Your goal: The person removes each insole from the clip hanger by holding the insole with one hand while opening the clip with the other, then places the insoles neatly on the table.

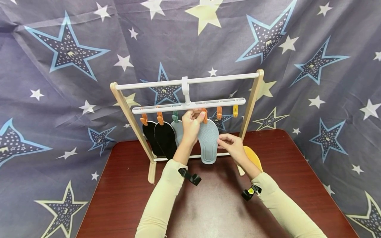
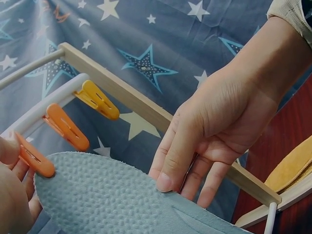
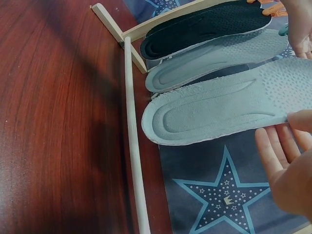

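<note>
Curtain: gray-blue cloth (image 1: 65,137) covered in stars, runs from the far left right across the back.
Table: dark red-brown top (image 1: 125,198), with a small wooden rack (image 1: 130,118) standing on it.
White hanger: bar (image 1: 166,108) hooked over the rack's top rail, clips dangling all along it.
Black pair: first black insole (image 1: 150,135) hangs under an orange clip (image 1: 144,119), second black insole (image 1: 165,138) under another orange clip (image 1: 160,118), partly overlapping the first.
Rear blue insole: pale blue one (image 1: 178,130) below the green clip (image 1: 175,116), partly tucked behind the second black one.
Left hand: up by the hanger (image 1: 191,124), fingers curled in, thumb and fingers pinching the third orange clip (image 1: 204,116).
Front blue insole: pale blue (image 1: 209,142), bumpy side facing out, wide end up at that pinched clip, narrow end down by the rack's bottom rail.
Right hand: nearly closed (image 1: 231,145), thumb in front and fingers behind, holding the front insole's right edge.
Spare clips: fourth orange clip (image 1: 219,113), then a yellow clip (image 1: 235,111), both hanging with nothing in them.
Yellow thing: rounded piece (image 1: 253,156) near the rack's right foot; the forearm blocks part of it, so could be another insole, can't swear to it.
</note>
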`<state>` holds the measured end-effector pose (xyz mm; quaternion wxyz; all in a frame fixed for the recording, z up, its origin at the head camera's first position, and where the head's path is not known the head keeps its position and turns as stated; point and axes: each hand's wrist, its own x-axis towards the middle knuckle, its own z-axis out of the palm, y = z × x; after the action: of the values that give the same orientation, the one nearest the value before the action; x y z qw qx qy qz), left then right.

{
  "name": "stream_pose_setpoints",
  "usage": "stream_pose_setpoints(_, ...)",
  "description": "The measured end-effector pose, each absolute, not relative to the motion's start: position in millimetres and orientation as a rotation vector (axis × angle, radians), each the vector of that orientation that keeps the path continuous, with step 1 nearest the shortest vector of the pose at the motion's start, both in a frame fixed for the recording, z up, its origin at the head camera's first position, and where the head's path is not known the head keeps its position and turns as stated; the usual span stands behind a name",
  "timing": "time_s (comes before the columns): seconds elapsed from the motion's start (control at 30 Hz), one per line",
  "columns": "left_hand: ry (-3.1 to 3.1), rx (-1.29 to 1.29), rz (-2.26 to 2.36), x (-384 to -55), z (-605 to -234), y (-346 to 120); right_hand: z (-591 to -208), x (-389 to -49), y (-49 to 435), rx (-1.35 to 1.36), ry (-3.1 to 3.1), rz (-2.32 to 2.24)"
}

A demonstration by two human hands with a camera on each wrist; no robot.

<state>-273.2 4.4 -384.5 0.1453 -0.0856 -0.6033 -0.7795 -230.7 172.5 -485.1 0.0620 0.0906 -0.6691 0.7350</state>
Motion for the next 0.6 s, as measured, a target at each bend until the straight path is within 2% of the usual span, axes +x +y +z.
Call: stream_pose_setpoints(0.6,-1.742,-0.227,-2.248,-273.6,-384.0,3.3,-486.5,-233.2,173.3,0.304,-2.006,2.234)
